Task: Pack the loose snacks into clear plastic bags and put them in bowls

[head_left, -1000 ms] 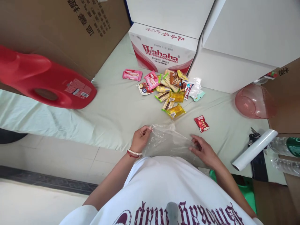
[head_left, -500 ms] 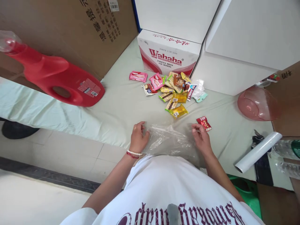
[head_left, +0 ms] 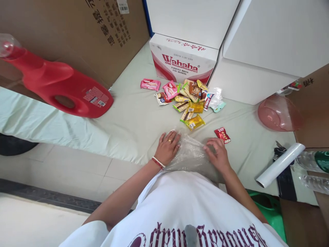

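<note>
A clear plastic bag point(head_left: 191, 156) lies flat at the table's front edge, against my shirt. My left hand point(head_left: 168, 146) rests on the left part of the bag, palm down with the fingers stretched out. At the bag's right side, my right hand point(head_left: 218, 155) has its fingers curled, thumb and index finger pinching the bag's edge. Just beyond the right hand lies a small red snack packet point(head_left: 222, 135). Farther back is a loose heap of wrapped snacks, among them yellow packets point(head_left: 195, 122) and pink wafer packets point(head_left: 171, 90).
A Wahaha water carton point(head_left: 183, 58) stands behind the snacks, with white boxes beside and above it. On the left is a large red detergent bottle point(head_left: 69, 87). At right are a pink translucent bowl point(head_left: 275, 115), a white roll point(head_left: 280, 165) and clear plastic bottles point(head_left: 312, 161).
My left hand has moved right and forward from the bag's left edge and now lies flat on it. My right hand has shifted slightly left along with the bag's edge.
</note>
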Available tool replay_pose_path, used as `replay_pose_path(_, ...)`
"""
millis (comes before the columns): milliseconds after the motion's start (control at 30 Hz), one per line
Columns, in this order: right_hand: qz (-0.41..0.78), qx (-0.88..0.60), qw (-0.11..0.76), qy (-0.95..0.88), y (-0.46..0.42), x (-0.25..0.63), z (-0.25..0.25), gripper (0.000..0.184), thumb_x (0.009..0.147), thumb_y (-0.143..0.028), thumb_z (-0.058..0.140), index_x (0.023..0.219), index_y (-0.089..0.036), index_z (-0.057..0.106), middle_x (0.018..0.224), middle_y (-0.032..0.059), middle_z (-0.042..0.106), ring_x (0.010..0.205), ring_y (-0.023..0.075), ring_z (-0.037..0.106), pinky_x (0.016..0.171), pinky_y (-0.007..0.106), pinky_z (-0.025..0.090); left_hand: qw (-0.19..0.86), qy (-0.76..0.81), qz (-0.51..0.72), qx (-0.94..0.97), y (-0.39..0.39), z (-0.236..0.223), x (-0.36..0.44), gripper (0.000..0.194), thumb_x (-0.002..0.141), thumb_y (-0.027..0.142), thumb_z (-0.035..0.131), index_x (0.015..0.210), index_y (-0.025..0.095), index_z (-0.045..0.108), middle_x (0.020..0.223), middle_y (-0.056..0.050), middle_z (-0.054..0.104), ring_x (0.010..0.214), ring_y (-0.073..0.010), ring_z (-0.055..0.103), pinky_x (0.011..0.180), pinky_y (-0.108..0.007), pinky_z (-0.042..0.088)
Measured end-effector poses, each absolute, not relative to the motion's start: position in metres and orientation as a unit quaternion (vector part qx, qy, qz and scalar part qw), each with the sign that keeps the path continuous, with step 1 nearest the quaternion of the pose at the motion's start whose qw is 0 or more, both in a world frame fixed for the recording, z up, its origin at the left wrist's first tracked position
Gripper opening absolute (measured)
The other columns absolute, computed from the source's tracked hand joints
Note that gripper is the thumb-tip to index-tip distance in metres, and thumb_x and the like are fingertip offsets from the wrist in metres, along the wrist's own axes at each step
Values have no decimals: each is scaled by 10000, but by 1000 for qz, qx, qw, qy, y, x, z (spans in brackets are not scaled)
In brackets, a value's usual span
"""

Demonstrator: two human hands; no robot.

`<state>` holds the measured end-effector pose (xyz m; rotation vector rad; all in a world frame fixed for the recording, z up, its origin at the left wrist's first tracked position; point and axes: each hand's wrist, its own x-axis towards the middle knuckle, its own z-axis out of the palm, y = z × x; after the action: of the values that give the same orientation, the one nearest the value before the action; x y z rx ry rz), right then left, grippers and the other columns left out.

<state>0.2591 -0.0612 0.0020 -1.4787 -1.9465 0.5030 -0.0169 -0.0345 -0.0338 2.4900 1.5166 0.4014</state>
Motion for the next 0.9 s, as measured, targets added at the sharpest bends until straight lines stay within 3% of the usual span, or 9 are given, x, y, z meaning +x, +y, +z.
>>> replay_pose_path(67,203,-499,265,-800,-65,256,6,438,868,-433,757,1243,-233,653,1349,136,610,1295,333,489,1101,559,423,98,514,113,844,-35,-33,-15,527,1049,377,372,1549,223,440,1635,-144,407,1530,-313,344,1237,-623,192)
replay_pose_path(133,219,-461,220,-831,-66,250,5,449,859,-377,765,1275,-242,662,1428,136,577,1358,345,438,1116,568,410,99,513,101,846,-36,-31,-13,564,1048,423,367,1579,237,395,1666,-141,348,1552,-315,305,1250,-645,138)
replay_pose_path(233,241,-524,269,-772,-62,247,-8,144,950,-304,631,1013,-242,745,1172,110,706,1179,302,557,1020,519,471,103,525,94,840,-36,-30,-11,630,1041,475,362,1616,222,315,1672,-141,329,1564,-308,280,1266,-641,87)
replay_pose_path(400,366,-697,428,-443,-45,274,-20,313,867,-510,658,847,-198,681,787,25,675,683,179,578,638,317,495,108,540,88,830,-35,-32,-12,743,1030,542,343,1645,151,197,1687,-156,274,1578,-303,244,1274,-636,41)
replay_pose_path(467,367,-729,440,-374,-38,292,-14,353,823,-546,659,820,-193,656,756,17,661,622,161,548,560,284,452,109,542,86,829,-35,-33,-12,764,1014,577,367,1644,175,211,1700,-149,235,1582,-315,230,1270,-647,29)
replay_pose_path(533,295,-751,429,-406,-28,308,-1,335,833,-525,638,858,-192,668,790,30,681,666,174,579,598,291,475,111,540,85,830,-35,-33,-12,779,998,612,383,1641,198,232,1709,-139,206,1586,-319,212,1265,-656,13)
replay_pose_path(667,167,-680,300,-647,15,317,28,218,886,-322,580,996,-214,735,994,72,728,882,225,667,827,358,540,117,528,89,836,-34,-34,-14,844,965,667,422,1643,206,223,1711,-142,200,1588,-325,199,1259,-661,-20)
replay_pose_path(767,174,-546,168,-802,59,298,39,461,833,-112,529,1240,-234,710,1325,88,666,1160,263,647,986,395,521,119,511,87,847,-36,-33,-16,871,930,695,477,1637,239,251,1708,-146,216,1577,-351,225,1245,-685,-31)
replay_pose_path(900,228,-402,27,-886,96,257,36,742,769,-64,615,1479,-268,540,1568,45,495,1339,256,554,1063,353,476,121,487,82,861,-44,-31,-23,857,916,726,481,1621,276,295,1701,-145,242,1562,-359,261,1226,-712,-49)
